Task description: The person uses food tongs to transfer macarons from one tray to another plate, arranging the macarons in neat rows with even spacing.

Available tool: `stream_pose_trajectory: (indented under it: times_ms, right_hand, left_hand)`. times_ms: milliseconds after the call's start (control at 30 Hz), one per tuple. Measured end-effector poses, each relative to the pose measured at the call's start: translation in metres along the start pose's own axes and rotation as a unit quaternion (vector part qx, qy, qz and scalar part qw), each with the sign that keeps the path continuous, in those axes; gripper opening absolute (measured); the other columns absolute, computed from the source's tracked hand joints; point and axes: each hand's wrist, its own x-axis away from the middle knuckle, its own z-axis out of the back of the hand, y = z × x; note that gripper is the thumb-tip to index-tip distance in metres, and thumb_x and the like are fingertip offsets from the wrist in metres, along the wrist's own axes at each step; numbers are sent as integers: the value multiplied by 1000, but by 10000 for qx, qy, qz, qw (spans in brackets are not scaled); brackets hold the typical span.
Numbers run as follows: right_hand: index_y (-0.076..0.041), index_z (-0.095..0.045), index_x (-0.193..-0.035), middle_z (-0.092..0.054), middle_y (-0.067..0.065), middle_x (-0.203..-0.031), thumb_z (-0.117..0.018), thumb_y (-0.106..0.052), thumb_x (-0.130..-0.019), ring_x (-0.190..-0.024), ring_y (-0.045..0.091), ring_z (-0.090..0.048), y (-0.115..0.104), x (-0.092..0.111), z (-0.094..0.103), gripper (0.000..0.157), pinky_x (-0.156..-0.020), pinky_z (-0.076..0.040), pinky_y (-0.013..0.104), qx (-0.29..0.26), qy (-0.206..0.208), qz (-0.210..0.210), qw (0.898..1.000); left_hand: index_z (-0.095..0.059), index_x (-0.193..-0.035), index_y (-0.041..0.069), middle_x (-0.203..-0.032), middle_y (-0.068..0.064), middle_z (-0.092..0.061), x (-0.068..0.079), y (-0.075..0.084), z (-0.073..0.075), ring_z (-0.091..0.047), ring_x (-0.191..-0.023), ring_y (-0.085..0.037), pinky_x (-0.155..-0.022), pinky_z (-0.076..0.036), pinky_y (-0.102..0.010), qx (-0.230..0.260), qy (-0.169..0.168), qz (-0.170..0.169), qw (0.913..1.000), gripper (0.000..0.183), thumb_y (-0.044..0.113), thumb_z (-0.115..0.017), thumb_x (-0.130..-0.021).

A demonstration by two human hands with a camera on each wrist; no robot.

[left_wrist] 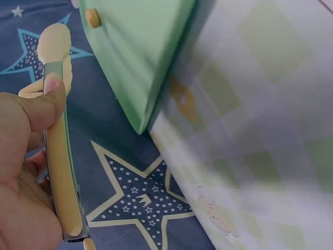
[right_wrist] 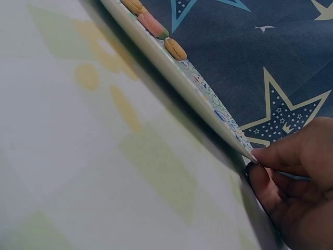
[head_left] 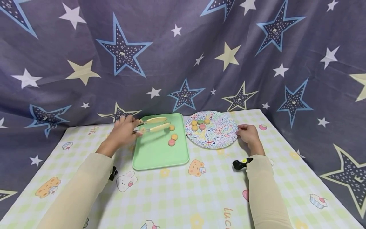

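In the head view my left hand [head_left: 123, 131] grips a pair of cream-yellow tongs [head_left: 159, 128] over the green tray [head_left: 154, 156]. The tongs' two arms stand apart, with their tips close to a yellow macaron [head_left: 172, 128]. Lower on the tray, another yellow macaron [head_left: 174, 137] touches a pink macaron [head_left: 171, 142]. My right hand [head_left: 249, 135] pinches the right rim of a round speckled plate [head_left: 220, 140]. Several macarons, among them a green macaron [head_left: 200, 121], sit together at the plate's upper left. The left wrist view shows my thumb along the tongs' handle [left_wrist: 65, 177].
A pale checked tablecloth [head_left: 177, 197] with cartoon prints covers the table. Behind it hangs a dark star-patterned curtain [head_left: 177, 60], close to the far edges of tray and plate. The plate stands just right of the tray.
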Motion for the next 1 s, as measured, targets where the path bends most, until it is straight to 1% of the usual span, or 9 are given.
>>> stream_pose_trajectory:
  times_ms: [100,233,433,533,700,1000]
  right_hand:
    - [5,-61,-136,-61,22,-126,-57,-3,-98,-102,27,-60,0,0,-1,39,-83,-50,32,-10,16,11,10000]
    - [5,-61,-136,-61,22,-125,-57,-4,-98,-102,28,-60,1,-1,-1,39,-84,-50,33,-1,76,10,10000]
    - [4,-61,-137,-61,22,-125,-57,-3,-98,-102,28,-59,1,0,-1,40,-84,-50,33,18,78,2,10000]
    - [5,-61,-136,-61,21,-124,-57,-3,-98,-101,27,-59,1,0,-1,40,-83,-49,32,21,58,34,10000]
    - [5,-61,-136,-61,22,-125,-57,-3,-97,-102,27,-59,0,0,0,40,-83,-49,32,2,20,25,10000]
    - [5,-61,-137,-61,23,-127,-57,-3,-99,-102,28,-60,-2,1,-1,39,-84,-50,33,-58,13,-11,10000]
  left_hand:
    - [-50,-150,2,-135,-19,-46,-4,3,2,-33,-112,-36,-94,-27,-53,-50,1,-62,10000,62,33,-68,-100]
    - [-49,-151,3,-137,-19,-45,-9,9,2,-33,-113,-36,-93,-27,-53,-45,-31,-106,9999,63,35,-68,-100]
    - [-48,-153,4,-135,-17,-44,-17,22,1,-32,-113,-34,-93,-27,-51,-1,-112,-66,9999,65,37,-67,-100]
    - [-49,-152,5,-135,-16,-45,-21,28,0,-33,-114,-34,-96,-28,-51,-44,-129,-65,9999,65,37,-68,-100]
    - [-49,-153,5,-136,-17,-45,-29,39,-2,-34,-121,-36,-104,-27,-55,-133,-108,-144,9998,65,38,-67,-100]
    - [-49,-153,7,-138,-16,-45,-45,58,-8,-35,-114,-33,-94,-29,-48,-221,-82,-292,9993,64,38,-67,-100]
